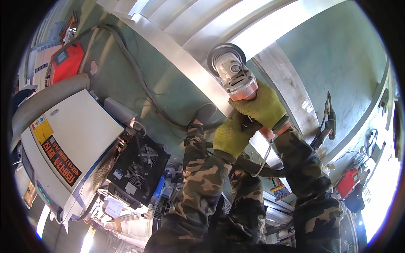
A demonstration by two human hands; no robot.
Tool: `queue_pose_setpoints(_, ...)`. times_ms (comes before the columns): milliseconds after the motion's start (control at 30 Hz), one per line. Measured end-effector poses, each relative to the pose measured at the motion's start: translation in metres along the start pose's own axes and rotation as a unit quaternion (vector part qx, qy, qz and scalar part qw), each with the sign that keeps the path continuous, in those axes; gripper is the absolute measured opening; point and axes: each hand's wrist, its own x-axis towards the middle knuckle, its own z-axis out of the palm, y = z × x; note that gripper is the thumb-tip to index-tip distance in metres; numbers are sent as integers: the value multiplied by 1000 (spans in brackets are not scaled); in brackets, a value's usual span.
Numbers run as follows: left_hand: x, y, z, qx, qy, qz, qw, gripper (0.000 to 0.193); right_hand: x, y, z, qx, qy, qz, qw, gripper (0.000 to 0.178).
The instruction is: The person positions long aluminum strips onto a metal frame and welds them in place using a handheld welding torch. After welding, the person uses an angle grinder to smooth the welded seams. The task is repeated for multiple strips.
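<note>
An angle grinder (234, 74) with a grey metal head and a reddish body is held between my two gloved hands. Its round disc (212, 59) lies over the edge of a pale metal frame (185, 63). My right hand (263, 103), in a yellow-green knit glove, wraps the body just behind the head. Lower down, my left hand (231, 134), gloved alike, closes round the dark rear part of the tool, most of which the gloves hide. A pale cord (266, 158) hangs below the hands.
To the left stands a large white machine cabinet (80, 130) beside a black box with fans (137, 170). A dark hose (139, 74) crosses the green floor. A red unit (67, 63) sits far left, another red case (348, 182) at right, near a welding torch (331, 122).
</note>
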Motion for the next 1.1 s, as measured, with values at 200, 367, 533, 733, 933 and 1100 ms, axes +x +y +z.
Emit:
queue_pose_setpoints(200,5,0,-5,-1,-7,-41,999,46,9,-1,9,-65,17,3,998,66)
queue_pose_setpoints(367,10,1,-1,0,-10,-48,999,45,13,3,5,-63,7,-10,998,65)
queue_pose_setpoints(533,11,1,-3,26,7,-23,999,45,13,2,8,-49,17,-19,998,63)
queue_pose_setpoints(733,12,-1,-3,35,3,-19,999,45,14,3,9,-32,11,-21,999,61)
queue_pose_setpoints(933,11,-1,-3,15,5,-33,999,48,15,-1,10,-40,11,-20,999,60)
queue_pose_setpoints(1100,11,-2,-2,-26,-3,-37,999,52,19,-3,8,-37,1,-20,999,57)
